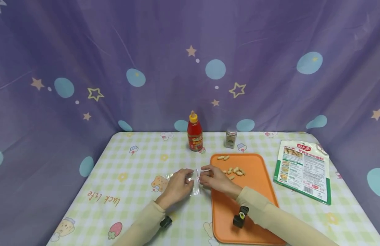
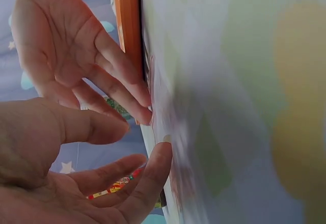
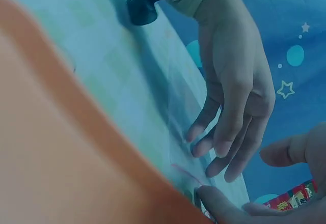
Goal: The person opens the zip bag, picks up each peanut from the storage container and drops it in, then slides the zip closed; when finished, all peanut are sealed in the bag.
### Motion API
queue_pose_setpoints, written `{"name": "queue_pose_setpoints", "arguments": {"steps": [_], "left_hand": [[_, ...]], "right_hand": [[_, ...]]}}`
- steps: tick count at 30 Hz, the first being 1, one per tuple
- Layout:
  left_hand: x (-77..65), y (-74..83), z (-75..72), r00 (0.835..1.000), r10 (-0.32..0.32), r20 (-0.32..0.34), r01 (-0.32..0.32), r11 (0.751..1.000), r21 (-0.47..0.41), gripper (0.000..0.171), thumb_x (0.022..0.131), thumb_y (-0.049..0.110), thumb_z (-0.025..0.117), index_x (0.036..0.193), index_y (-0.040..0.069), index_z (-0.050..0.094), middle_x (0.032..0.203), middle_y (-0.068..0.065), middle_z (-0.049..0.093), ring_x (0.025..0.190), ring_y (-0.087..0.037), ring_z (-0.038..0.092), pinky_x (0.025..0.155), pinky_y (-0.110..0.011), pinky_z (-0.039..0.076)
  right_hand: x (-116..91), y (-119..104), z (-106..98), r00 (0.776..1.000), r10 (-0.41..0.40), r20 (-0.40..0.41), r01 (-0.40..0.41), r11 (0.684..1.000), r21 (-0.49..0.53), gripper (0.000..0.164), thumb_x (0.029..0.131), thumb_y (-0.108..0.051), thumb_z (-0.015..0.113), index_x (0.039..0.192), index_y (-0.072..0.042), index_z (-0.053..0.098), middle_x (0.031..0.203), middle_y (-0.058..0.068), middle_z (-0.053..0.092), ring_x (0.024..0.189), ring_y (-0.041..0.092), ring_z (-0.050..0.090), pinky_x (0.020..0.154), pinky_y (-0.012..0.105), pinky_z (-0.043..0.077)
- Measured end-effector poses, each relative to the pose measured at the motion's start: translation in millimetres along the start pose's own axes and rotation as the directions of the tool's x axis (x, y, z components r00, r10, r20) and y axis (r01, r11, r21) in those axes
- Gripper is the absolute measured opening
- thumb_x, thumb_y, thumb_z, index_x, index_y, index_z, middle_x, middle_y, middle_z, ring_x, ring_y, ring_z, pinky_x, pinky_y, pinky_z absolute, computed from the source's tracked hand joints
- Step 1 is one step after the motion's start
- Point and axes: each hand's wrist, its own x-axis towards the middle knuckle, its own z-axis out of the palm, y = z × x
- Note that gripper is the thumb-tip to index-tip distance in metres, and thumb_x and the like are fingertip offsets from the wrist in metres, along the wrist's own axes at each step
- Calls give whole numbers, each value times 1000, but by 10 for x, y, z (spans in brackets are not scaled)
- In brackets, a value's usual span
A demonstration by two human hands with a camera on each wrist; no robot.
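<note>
A clear plastic bag (image 1: 195, 188) with a thin reddish line near its right edge lies flat on the checked tablecloth, left of an orange tray (image 1: 254, 191). My left hand (image 1: 177, 187) is over the bag's left part, fingers loosely bent and fingertips down at the plastic. From the right, my right hand (image 1: 217, 179) reaches across the tray's left rim, its fingertips at the bag's edge by the reddish line (image 3: 186, 172). In the left wrist view, thumb and fingers stand apart on both hands, and neither pinches the plastic. Unshelled peanuts (image 1: 237, 171) lie on the tray, partly hidden behind my right hand.
Two more peanuts (image 1: 223, 158) lie at the tray's far left corner. Behind stand a red sauce bottle (image 1: 195, 134) with a yellow cap and a small spice jar (image 1: 231, 139). A white and green food packet (image 1: 303, 171) lies right of the tray. A purple curtain (image 1: 165, 44) hangs behind the table.
</note>
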Motion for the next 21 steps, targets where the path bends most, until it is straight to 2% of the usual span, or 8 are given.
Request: {"name": "queue_pose_setpoints", "arguments": {"steps": [9,13,21], "left_hand": [[15,51,48,999,-33,-24,32,999,-44,36,92,2,65,126,-10,67,104,-15,74,84,-17,72,71,-22,57],[13,57,60,999,-37,-37,35,998,-58,36,91,2,65,125,-10,68,103,-14,75,85,-18,72,72,-23,57],[18,44,76,999,-34,-30,32,997,-74,34,93,1,62,123,-12,69,98,-17,76,82,-18,72,67,-22,56]], "right_hand": [[31,-36,51,998,45,-35,-43,997,64,50,106,-11,53,149,11,41,136,34,61,117,43,70,96,45,61],[48,-39,82,997,54,-62,-50,997,64,48,104,-9,55,147,11,44,129,32,67,115,41,71,91,44,63],[44,-57,120,994,77,-83,-71,995,67,47,102,-10,58,145,7,48,131,29,67,121,41,67,78,44,65]]}}
